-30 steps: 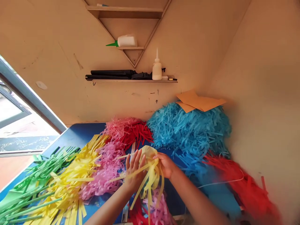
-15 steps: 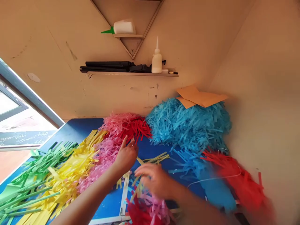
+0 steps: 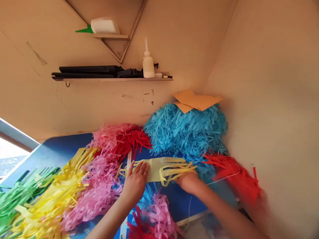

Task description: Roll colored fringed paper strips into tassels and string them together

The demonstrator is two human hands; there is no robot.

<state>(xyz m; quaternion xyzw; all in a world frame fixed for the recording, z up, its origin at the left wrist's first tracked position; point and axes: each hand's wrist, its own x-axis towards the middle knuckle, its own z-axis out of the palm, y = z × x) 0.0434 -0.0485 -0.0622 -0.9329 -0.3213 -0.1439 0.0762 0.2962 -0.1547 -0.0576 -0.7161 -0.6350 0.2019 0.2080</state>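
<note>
A pale yellow sheet of fringed tissue paper lies spread crosswise over the blue table, with cut strips at both ends. My left hand rests on its left part, fingers stretched out and lying flat. At the right-hand fringe is my right hand; yellow strips cover its fingers, so their grip is hidden. Just below the sheet, pink fringe and red fringe hang at the table's near edge, with some blue strips beside them.
Fringe piles in green, yellow, pink and red line the left and back. Orange paper tops a big blue heap. More red fringe and a white string lie right. A glue bottle stands on the wall shelf.
The yellow fringed paper, earlier a loose bunch of strips, now lies spread out. My left hand has come down onto it, and my right hand has moved to its right end. The view has shifted right.
</note>
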